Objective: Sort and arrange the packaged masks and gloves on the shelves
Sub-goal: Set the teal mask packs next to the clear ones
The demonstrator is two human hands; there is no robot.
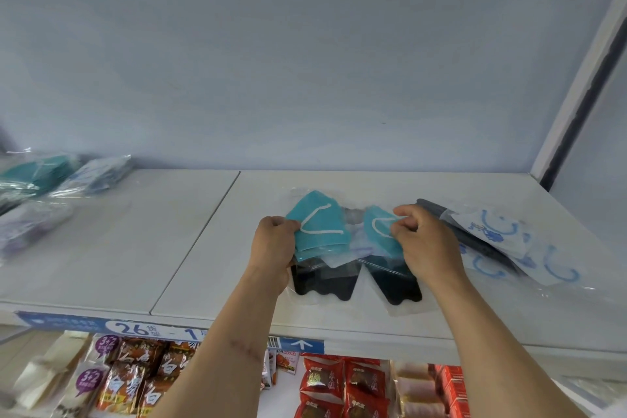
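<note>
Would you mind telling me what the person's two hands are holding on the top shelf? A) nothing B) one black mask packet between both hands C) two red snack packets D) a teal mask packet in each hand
D: the left hand grips one teal mask packet and the right hand pinches another teal mask packet, above the white shelf.

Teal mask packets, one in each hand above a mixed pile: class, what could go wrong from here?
1. The black mask packets beneath lie near the shelf front edge; tugging could drag them off.
2. The left hand and right hand pinch slippery film, so a teal mask packet may slip.
3. The white-and-blue packets overlap the pile and could get mixed in.
</note>
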